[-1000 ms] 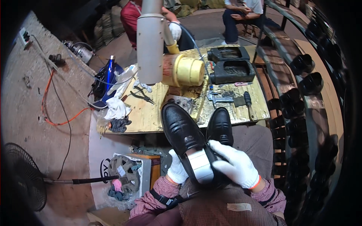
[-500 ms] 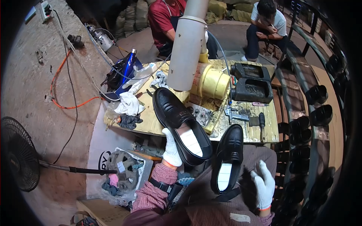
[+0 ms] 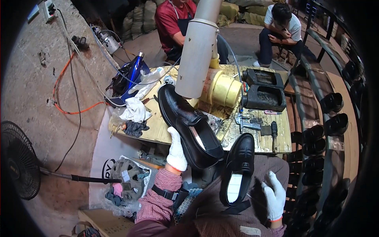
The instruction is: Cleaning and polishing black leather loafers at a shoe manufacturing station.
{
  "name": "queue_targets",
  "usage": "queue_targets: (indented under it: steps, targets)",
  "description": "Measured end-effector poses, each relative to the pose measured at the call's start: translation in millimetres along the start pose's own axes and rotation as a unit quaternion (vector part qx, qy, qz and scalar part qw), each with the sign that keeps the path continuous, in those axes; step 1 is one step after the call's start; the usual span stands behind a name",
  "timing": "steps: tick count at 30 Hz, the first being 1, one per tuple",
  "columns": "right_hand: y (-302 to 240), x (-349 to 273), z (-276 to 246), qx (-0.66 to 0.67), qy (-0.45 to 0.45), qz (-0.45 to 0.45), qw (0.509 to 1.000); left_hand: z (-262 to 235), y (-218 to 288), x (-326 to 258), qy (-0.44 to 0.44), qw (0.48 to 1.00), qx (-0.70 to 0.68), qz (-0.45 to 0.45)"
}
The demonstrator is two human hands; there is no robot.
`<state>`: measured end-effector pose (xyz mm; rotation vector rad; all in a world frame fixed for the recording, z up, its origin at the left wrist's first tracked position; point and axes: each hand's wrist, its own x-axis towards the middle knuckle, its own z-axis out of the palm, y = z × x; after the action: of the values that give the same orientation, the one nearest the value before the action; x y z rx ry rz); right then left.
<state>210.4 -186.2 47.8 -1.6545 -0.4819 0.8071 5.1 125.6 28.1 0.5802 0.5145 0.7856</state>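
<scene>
Black loafer [image 3: 189, 126] is being gripped by the left hand [image 3: 176, 152], now lifted apart from its mate [image 3: 238, 170], which has been released; right hand [image 3: 274, 195] is being held open beside it.

Wooden surface [image 3: 158, 128] carries: white rag [image 3: 135, 110], dark glove [image 3: 135, 127], yellow cylinder [image 3: 223, 87], two black moulds [image 3: 263, 91], blue bottle [image 3: 133, 75], hand tool [image 3: 273, 134].
</scene>
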Motion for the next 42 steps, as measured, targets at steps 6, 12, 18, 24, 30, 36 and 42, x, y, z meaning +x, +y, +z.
queue_targets:
  steps: [6,12,18,24,30,36,42]
  targets:
    - [2.9,45.7,-13.3,-0.278,0.059,-0.194,0.939,-11.8,-1.0,-30.2,-0.001,1.0,-0.017,0.014]
    - [14.0,137.7,-14.8,-0.439,0.143,-0.281,0.841,-6.5,-6.7,-42.0,0.006,1.0,-0.026,-0.016]
    - [29.4,172.4,-3.8,-0.636,0.121,-0.231,0.727,-16.6,-11.0,-18.2,-0.141,0.964,-0.217,-0.057]
    - [32.3,177.2,-2.2,-0.677,0.114,-0.221,0.693,-19.3,-4.6,-0.6,-0.103,0.971,-0.217,0.004]
    - [31.3,178.4,-1.4,-0.667,0.125,-0.232,0.697,-26.2,7.7,19.9,-0.164,0.966,-0.201,0.017]
    - [34.4,185.6,-0.4,-0.682,0.138,-0.213,0.686,-41.3,28.9,39.5,0.003,0.985,-0.098,0.144]
    - [38.9,186.4,0.1,-0.675,0.159,-0.246,0.677,-23.0,46.7,28.8,0.092,0.985,-0.03,0.146]
